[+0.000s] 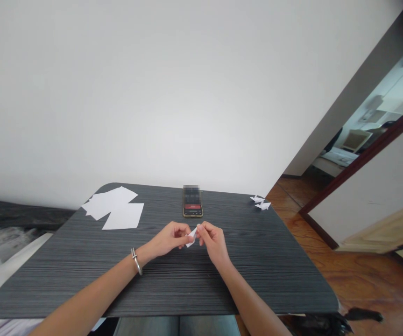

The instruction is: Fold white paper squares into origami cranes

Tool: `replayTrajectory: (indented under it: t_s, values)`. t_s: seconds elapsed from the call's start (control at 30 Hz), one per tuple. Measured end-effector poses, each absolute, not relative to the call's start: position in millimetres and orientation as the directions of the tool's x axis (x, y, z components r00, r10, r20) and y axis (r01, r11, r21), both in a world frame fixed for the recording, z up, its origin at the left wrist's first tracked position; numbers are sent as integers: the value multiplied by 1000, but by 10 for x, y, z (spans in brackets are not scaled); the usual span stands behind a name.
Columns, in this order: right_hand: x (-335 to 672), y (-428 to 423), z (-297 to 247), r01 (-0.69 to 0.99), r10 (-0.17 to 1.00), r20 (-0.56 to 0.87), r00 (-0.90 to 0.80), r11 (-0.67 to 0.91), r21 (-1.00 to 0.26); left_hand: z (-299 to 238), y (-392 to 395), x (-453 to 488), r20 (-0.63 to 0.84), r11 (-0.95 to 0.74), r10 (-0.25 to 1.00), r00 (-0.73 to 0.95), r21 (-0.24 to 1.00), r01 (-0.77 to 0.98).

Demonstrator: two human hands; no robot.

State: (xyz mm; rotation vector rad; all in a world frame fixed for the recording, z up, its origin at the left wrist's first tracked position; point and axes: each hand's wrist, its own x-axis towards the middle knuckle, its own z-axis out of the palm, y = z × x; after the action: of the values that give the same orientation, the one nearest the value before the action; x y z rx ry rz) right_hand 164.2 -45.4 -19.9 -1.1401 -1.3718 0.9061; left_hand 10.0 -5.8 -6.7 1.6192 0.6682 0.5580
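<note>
My left hand (pixel 169 240) and my right hand (pixel 212 240) meet above the middle of a dark grey striped table (pixel 82 275). Both pinch a small folded piece of white paper (pixel 191 237) between their fingertips, just above the tabletop. A silver bracelet (pixel 137 261) circles my left wrist. Beyond the hands a phone (pixel 192 201) lies flat with its screen lit.
Several flat white paper sheets (pixel 115 209) lie overlapping at the table's far left. Two small folded paper figures (pixel 260 202) sit at the far right corner. A white wall stands behind the table. To the right are a wooden floor (pixel 358 280) and an open doorway.
</note>
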Motion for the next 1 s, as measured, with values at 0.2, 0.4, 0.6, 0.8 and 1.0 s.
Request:
replayTrajectory:
  t_s: [0.2,0.4,0.6,0.8,1.0]
  values:
    - [1634,-452,-216,168,974,223,48,212,-963,-87,-60,91,4,-172,730,684,969,177]
    - [1656,-432,-231,84,983,181,-12,181,-980,-92,-56,80,13,-196,745,667,960,201]
    - [1667,-440,-215,139,978,206,-20,207,-969,-94,-48,78,9,-226,728,686,947,228]
    - [1653,-453,-209,60,973,230,-12,230,-971,-72,-59,81,18,-227,727,686,950,215]
    - [1623,-456,-191,8,975,221,12,221,-975,-59,-65,68,21,-230,729,684,949,216]
